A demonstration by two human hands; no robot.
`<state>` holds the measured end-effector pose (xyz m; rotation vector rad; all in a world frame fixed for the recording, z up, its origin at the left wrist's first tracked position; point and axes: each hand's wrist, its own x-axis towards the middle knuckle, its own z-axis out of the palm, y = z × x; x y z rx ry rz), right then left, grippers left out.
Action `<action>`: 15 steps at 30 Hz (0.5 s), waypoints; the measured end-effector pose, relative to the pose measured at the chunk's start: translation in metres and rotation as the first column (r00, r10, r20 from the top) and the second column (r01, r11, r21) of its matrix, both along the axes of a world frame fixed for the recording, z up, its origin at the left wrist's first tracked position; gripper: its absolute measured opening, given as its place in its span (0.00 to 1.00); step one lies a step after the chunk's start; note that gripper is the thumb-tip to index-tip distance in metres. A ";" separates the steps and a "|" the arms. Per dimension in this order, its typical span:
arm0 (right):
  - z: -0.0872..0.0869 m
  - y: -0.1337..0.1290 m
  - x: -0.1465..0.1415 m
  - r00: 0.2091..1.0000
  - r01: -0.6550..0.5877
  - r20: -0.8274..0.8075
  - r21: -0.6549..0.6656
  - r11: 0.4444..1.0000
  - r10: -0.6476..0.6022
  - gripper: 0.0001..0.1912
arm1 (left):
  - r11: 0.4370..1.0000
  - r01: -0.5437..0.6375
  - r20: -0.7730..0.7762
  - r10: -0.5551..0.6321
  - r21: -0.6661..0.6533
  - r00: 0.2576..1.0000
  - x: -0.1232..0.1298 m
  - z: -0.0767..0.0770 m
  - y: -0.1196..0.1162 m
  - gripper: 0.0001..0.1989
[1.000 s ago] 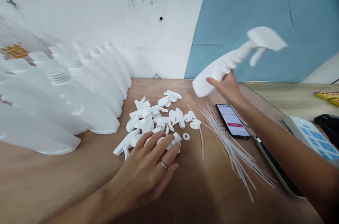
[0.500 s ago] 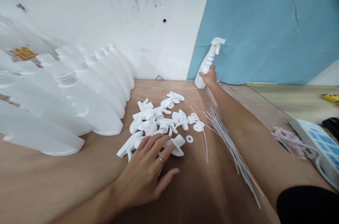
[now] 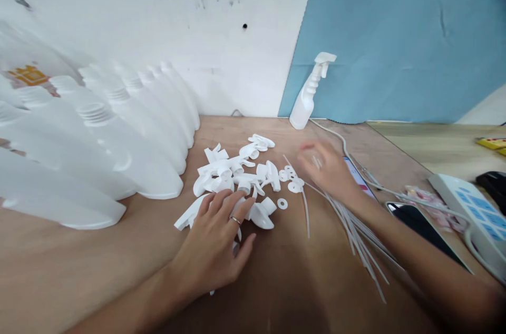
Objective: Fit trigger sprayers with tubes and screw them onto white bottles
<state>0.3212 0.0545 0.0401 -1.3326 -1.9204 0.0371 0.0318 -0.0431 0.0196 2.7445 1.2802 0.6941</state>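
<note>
My left hand (image 3: pixel 219 236), with a ring on one finger, rests palm down over the near end of a pile of white trigger spray heads (image 3: pixel 223 173). Its fingers are spread and close on nothing. My right hand (image 3: pixel 326 168), blurred by motion, hovers over the upper ends of thin white dip tubes (image 3: pixel 356 231). Its fingers are curved but apart, with tube ends showing between them. Small white washers (image 3: pixel 293 176) lie between the pile and the tubes. A white spray bottle (image 3: pixel 304 105) with its trigger head fitted stands by the blue sheet, touched by neither hand.
Rows of white bottles without heads (image 3: pixel 138 149) stand on the left. To the right are a dark phone (image 3: pixel 422 231), a second screen (image 3: pixel 358 176) partly behind my arm, a white cable (image 3: pixel 343 141) and a power strip (image 3: pixel 470 210). A wall (image 3: pixel 237 70) closes the back.
My right hand has let go of the spray bottle and moved back towards me, over the tubes. The bottle stays standing. My left hand has shifted slightly to the left over the pile.
</note>
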 end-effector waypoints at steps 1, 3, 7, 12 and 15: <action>-0.008 -0.023 -0.003 0.997 -0.043 0.062 -0.034 0.998 0.045 0.05 | 1.000 -0.013 -0.004 0.013 -0.005 1.000 0.000 -0.001 0.000 0.27; -0.023 -0.054 -0.007 0.988 -0.086 0.117 -0.086 0.993 0.095 0.07 | 0.999 -0.035 -0.009 0.035 -0.009 0.999 0.000 -0.003 0.000 0.29; -0.036 -0.066 -0.007 0.954 -0.149 0.242 -0.118 0.982 0.174 0.14 | 0.999 -0.046 -0.016 0.046 0.024 0.999 -0.003 -0.012 0.004 0.26; -0.035 -0.060 -0.006 0.920 -0.177 0.328 -0.147 0.973 0.217 0.14 | 0.998 -0.010 0.038 0.007 0.063 0.999 -0.007 -0.010 0.008 0.20; -0.034 -0.060 -0.005 0.917 -0.183 0.336 -0.121 0.976 0.214 0.12 | 0.991 0.014 0.177 -0.038 0.133 0.983 -0.007 -0.002 0.005 0.22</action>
